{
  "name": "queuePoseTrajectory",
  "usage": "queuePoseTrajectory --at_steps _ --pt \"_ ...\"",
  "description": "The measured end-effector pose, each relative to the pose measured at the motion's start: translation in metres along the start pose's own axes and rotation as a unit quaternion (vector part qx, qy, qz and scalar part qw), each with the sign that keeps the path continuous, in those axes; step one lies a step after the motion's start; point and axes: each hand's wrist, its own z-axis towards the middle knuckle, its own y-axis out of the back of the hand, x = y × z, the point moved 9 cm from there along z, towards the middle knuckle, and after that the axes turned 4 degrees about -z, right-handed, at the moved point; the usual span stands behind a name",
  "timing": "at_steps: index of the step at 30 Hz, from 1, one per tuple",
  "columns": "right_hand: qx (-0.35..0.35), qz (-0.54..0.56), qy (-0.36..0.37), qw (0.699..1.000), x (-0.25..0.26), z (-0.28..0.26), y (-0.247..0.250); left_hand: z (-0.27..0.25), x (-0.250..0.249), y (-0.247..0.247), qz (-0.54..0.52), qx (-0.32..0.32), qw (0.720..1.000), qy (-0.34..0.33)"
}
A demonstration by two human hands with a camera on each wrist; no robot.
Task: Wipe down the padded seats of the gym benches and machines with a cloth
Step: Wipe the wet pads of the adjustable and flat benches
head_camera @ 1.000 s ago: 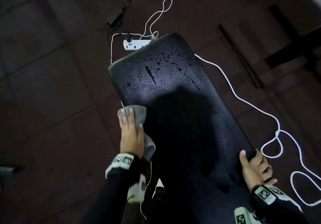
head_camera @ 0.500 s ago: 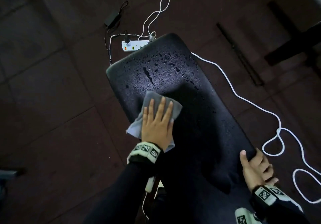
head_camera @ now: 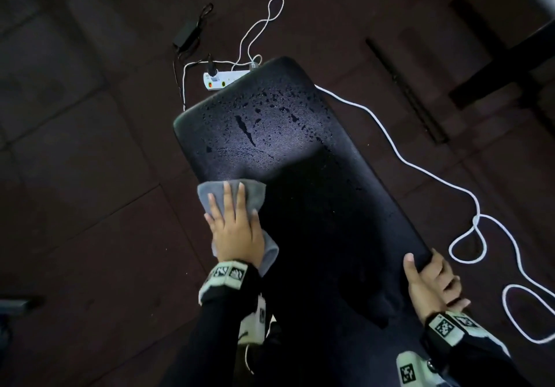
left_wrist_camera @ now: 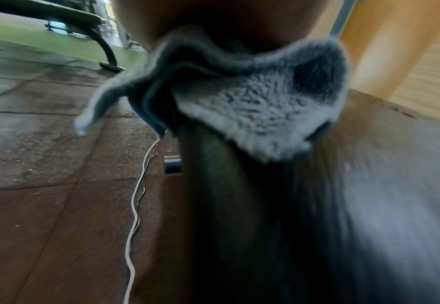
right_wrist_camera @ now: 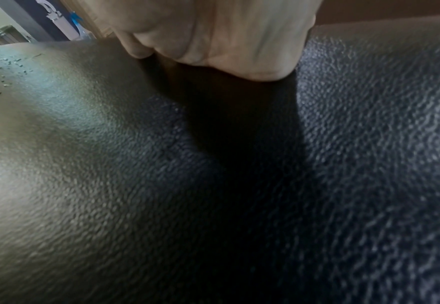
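A long black padded bench seat [head_camera: 315,206] runs away from me, with water droplets [head_camera: 270,107] beaded on its far end. My left hand [head_camera: 234,224] lies flat, fingers straight, pressing a grey cloth [head_camera: 231,193] onto the pad's left edge. In the left wrist view the cloth [left_wrist_camera: 260,107] bunches under the palm and hangs partly over the pad [left_wrist_camera: 330,205]. My right hand [head_camera: 429,281] grips the near right edge, thumb on top and fingers curled round the side. The right wrist view shows that hand [right_wrist_camera: 213,41] on the grained pad [right_wrist_camera: 109,164].
On the dark tiled floor beyond the bench lie a white power strip [head_camera: 222,78] and a black adapter [head_camera: 186,36]. A white cable [head_camera: 420,170] loops along the right side. A dark metal frame [head_camera: 510,65] stands at the far right.
My left hand slid the cloth from the pad's left edge toward the middle, then back to the left edge. The right hand kept its hold.
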Motion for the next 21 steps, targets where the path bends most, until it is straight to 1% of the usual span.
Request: queuePoseTrajectory --at_steps 2,4,6,9,12,14,16,18,21 --pt "0.002 0.004 0.002 1.000 -0.001 0.002 -0.001 0.022 -0.007 0.006 -0.002 -0.005 0.999 0.036" --pt "-0.006 0.011 -0.004 1.000 -0.002 0.002 0.000 0.036 -0.017 0.006 0.019 0.009 0.999 0.045" --pt "-0.029 0.016 0.000 0.999 -0.001 0.003 0.001 0.046 -0.031 0.005 0.051 0.022 0.998 0.031" --pt "-0.066 -0.002 0.007 0.998 0.001 -0.001 0.005 0.047 -0.056 -0.011 0.088 0.090 0.992 -0.001" --pt "-0.053 0.002 0.003 0.999 0.002 -0.001 0.004 0.036 -0.083 -0.030 0.081 0.149 0.985 -0.042" --pt "-0.036 0.003 -0.008 0.999 0.001 -0.002 0.006 0.026 -0.098 -0.041 0.063 0.188 0.979 -0.056" --pt "-0.042 -0.004 -0.006 0.999 0.003 -0.004 0.006 0.022 -0.104 -0.046 0.048 0.213 0.974 -0.063" --pt "-0.066 -0.005 -0.002 0.998 0.007 -0.007 0.010 0.023 -0.106 -0.042 0.022 0.218 0.973 -0.070" --pt "-0.051 -0.023 0.010 0.998 0.008 -0.010 0.009 0.023 -0.099 -0.018 -0.044 0.187 0.977 -0.097"
